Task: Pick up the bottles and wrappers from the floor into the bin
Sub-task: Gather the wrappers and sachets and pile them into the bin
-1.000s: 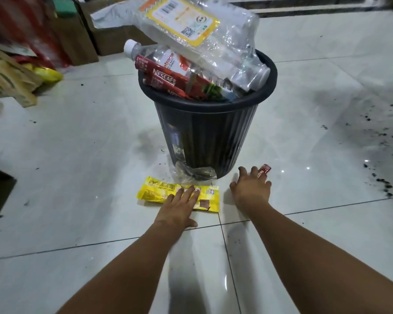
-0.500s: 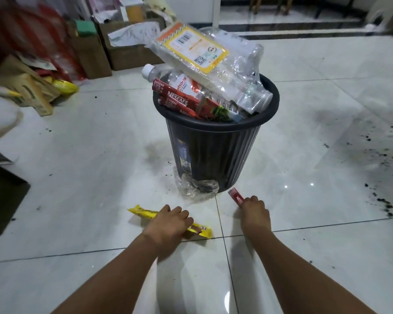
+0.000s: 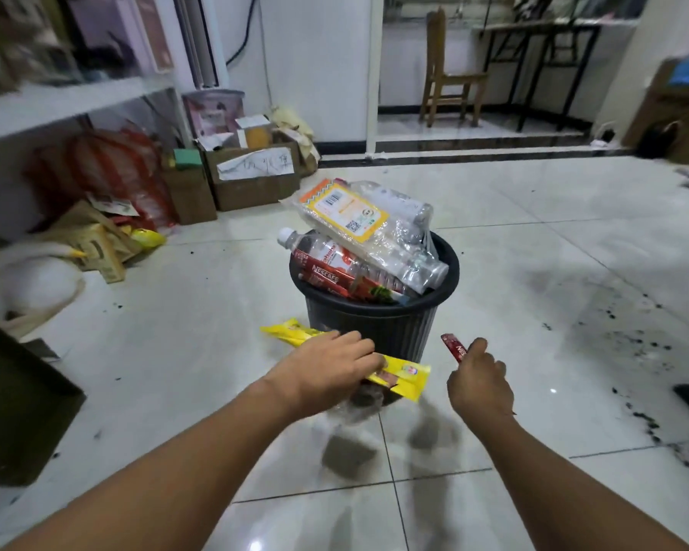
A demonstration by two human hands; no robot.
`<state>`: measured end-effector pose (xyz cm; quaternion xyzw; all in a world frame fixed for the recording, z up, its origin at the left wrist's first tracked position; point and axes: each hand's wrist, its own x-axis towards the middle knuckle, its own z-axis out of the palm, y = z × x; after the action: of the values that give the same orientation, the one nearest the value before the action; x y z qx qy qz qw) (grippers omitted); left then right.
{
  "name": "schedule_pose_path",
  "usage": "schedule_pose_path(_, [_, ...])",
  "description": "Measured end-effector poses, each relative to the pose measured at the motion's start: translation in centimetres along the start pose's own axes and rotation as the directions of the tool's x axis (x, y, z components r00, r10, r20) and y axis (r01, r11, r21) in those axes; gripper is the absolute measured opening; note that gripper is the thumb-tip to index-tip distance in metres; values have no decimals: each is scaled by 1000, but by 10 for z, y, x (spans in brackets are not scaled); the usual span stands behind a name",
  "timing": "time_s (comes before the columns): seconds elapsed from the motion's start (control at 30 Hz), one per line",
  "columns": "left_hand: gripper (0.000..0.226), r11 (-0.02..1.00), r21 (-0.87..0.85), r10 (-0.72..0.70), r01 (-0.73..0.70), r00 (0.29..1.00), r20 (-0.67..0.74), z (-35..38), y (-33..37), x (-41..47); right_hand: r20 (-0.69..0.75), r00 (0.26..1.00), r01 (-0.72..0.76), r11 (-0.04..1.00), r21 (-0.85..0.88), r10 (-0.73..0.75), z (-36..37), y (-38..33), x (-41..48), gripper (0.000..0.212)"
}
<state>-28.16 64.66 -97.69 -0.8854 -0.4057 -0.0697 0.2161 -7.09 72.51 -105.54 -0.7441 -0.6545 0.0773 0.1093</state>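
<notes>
While the left hand (image 3: 327, 369) grips the yellow wrapper (image 3: 402, 373), its ends stick out.

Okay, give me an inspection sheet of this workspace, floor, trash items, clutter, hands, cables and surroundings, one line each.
Surface: white tiled floor, dark specks scattered at the right.
Job's things: black bin heaped above its rim with bottles and wrappers; yellow wrapper and red sachet lifted off the floor; crumpled clear plastic at the bin's base.
Clutter: cardboard boxes, bags by the left shelf.
Hands: left hand holds the yellow wrapper; right hand holds the red sachet.
Cables: a dark cable on the wall.
Surroundings: wooden chair, table behind.
</notes>
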Motion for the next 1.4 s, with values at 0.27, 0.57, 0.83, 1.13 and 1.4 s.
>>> schedule_pose_path(0.27, [29, 994, 80, -62, 77, 981, -182, -86, -67, 58, -189, 982, 30, 1000, 0, -29, -102, -21, 39, 40])
schedule_pose_path(0.57, [49, 964, 140, -265, 228, 890, 371, -31, -76, 68, -275, 957, 95, 995, 0, -92, -168, -36, 65, 33])
schedule_pose_path(0.83, [66, 947, 62, -315, 315, 875, 367, -9, -74, 73, -253, 958, 136, 991, -10, -134, -172, -37, 74, 34])
schedule_pose_path(1.13, [57, 936, -66, -320, 345, 915, 246, -19, -72, 64, -158, 961, 233, 972, 27, -226, -163, -57, 67, 32])
schedule_pose_path(1.4, [54, 950, -85, -286, 300, 946, 152, -31, -69, 54, -122, 982, 162, 977, 140, -145, -164, -65, 74, 25])
